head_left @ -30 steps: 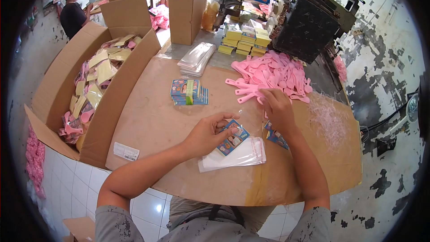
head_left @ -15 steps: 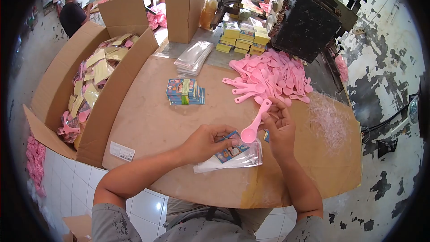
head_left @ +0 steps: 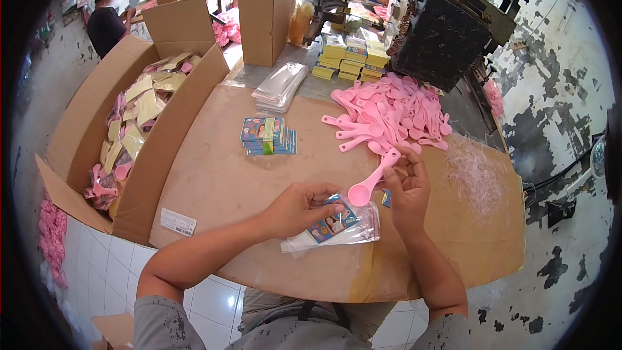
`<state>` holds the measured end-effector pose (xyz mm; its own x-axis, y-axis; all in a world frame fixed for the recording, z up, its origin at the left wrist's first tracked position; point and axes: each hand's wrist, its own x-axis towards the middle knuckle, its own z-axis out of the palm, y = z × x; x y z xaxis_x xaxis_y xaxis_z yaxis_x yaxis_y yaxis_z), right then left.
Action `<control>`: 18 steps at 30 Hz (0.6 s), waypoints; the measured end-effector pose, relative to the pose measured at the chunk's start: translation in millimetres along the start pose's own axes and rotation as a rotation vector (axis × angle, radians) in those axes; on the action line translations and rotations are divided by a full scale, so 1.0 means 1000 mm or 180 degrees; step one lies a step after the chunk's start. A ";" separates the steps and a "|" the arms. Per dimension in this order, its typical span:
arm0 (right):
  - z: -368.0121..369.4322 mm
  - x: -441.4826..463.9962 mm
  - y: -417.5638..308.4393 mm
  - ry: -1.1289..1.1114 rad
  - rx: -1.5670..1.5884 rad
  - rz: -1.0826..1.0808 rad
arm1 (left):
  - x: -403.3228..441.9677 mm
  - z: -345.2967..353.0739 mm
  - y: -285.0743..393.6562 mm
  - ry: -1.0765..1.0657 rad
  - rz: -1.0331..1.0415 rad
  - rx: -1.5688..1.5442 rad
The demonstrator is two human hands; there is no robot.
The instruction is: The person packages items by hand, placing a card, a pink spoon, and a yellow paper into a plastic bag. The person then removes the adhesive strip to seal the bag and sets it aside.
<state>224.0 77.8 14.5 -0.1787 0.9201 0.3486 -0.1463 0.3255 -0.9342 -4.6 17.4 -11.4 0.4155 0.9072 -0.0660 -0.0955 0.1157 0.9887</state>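
My right hand (head_left: 411,193) pinches a pink plastic spoon (head_left: 376,179) by its handle, with the round bowl low and toward the left. My left hand (head_left: 306,209) is closed at the edge of a blue printed card (head_left: 334,223), thumb on top. The card lies over clear plastic bags (head_left: 367,232) on the table; I cannot tell whether it is inside one. The spoon's bowl hangs just above and beside the card's upper right corner. Part of another blue card (head_left: 386,199) shows behind my right hand.
Beyond my right hand is a heap of pink spoons (head_left: 392,107). Banded blue cards (head_left: 264,135) and stacked clear bags (head_left: 281,85) lie farther left. An open carton (head_left: 146,175) holds packed pieces. A dark machine (head_left: 444,39) stands behind; two people are at the back.
The card under my left hand has shifted slightly left and down. My right hand has moved a little, tilting the spoon's handle farther right, while its bowl stays nearly in place.
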 end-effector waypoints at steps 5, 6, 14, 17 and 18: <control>0.003 -0.004 0.006 -0.0172 0.0092 -0.0009 | 0.000 0.002 -0.003 0.0035 0.0120 -0.0018; 0.003 -0.003 0.005 -0.0158 0.0080 -0.0009 | 0.000 0.003 -0.002 0.0022 0.0106 -0.0009; 0.003 -0.006 0.009 -0.0240 0.0070 0.0075 | 0.002 0.000 -0.006 -0.0006 0.0135 0.0099; 0.002 -0.007 0.009 -0.0221 0.0036 -0.0061 | 0.003 0.000 -0.008 0.0017 0.0103 -0.0022; 0.002 -0.006 0.009 -0.0146 0.0048 -0.0107 | 0.003 0.000 -0.008 -0.0001 0.0143 -0.0036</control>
<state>221.6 74.5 3.6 -0.2180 0.8976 0.3831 -0.1676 0.3523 -0.9208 -2.4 18.8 -19.1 0.4108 0.9115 -0.0217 -0.1242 0.0795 0.9891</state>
